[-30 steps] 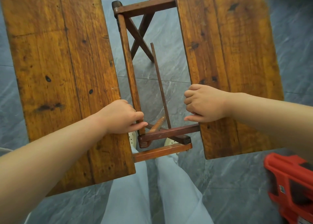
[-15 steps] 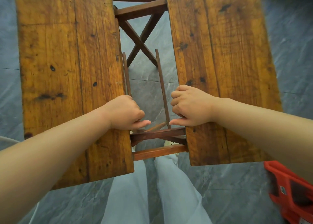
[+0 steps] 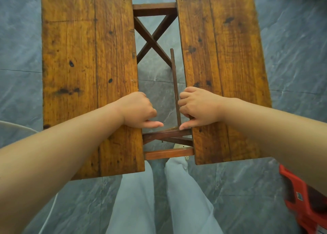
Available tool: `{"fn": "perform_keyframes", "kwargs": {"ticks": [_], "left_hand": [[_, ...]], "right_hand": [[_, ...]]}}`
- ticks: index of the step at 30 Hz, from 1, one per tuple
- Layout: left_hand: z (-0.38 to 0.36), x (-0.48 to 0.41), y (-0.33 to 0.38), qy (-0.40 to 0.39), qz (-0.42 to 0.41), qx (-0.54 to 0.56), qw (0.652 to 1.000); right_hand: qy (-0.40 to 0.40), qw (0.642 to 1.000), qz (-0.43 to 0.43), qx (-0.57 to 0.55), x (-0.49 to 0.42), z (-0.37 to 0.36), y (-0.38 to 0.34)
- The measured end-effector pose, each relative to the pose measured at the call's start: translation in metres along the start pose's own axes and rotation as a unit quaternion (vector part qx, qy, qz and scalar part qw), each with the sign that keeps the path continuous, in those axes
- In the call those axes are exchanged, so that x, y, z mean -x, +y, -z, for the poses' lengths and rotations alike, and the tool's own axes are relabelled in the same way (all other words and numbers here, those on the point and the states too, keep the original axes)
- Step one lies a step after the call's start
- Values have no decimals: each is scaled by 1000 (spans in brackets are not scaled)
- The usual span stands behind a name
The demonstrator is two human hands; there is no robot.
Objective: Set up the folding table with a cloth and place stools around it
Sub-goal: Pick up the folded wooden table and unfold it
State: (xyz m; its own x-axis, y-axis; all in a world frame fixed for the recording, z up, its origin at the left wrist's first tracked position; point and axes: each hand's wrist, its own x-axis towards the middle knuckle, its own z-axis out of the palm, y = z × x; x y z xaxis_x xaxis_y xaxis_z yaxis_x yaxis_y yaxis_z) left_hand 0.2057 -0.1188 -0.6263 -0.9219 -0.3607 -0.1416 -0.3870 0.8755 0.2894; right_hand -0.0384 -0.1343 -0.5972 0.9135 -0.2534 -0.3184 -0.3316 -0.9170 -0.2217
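- The folding table (image 3: 224,39) stands in the middle of the view on the grey floor (image 3: 292,48), its top in two halves: a left leaf (image 3: 85,56) and a right leaf (image 3: 228,95), lying about level with an open gap between them
- The left hand (image 3: 137,110) grips the inner edge of the left leaf, fingers curled together over the edge and thumb stretched towards the gap; the fingertips are hidden below the wood
- The right hand (image 3: 198,108) grips the inner edge of the right leaf the same way, fingers bunched and thumb pointing left
- By my reading the table is partly set up: legs out, top not yet closed
- Left to do: join the leaves, lay the cloth (none in view), and place the stools; only one red stool (image 3: 304,198) shows, near right and apart from the table
- Through the gap show a cross brace (image 3: 152,40) at the far end, a thin slat (image 3: 175,85) just beside the right hand, and a near rail (image 3: 169,153)
- Both hands sit inside the gap, so closing it risks pinching the fingers between the inner edges
- The person's legs (image 3: 134,198) stand close to the near edge; open floor lies left, right and far
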Motion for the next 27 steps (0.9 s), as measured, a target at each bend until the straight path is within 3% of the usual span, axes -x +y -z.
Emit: {"fn": "perform_keyframes", "kwargs": {"ticks": [5,15,25,27], "left_hand": [[0,5,-14,-22,-9,-17,1000],[1,17,-42,-56,14,-42,997],[-23,-10,-30,0,22,-44,999],[-26,-16,-23,-22,26,-30,999]], "right_hand": [[16,1000,18,1,-7,0,7],[45,998,-27,22,-45,-9,3],[30,998,-29,43,-38,-29,13],[32,998,-23,55,-36,-32,14]]}}
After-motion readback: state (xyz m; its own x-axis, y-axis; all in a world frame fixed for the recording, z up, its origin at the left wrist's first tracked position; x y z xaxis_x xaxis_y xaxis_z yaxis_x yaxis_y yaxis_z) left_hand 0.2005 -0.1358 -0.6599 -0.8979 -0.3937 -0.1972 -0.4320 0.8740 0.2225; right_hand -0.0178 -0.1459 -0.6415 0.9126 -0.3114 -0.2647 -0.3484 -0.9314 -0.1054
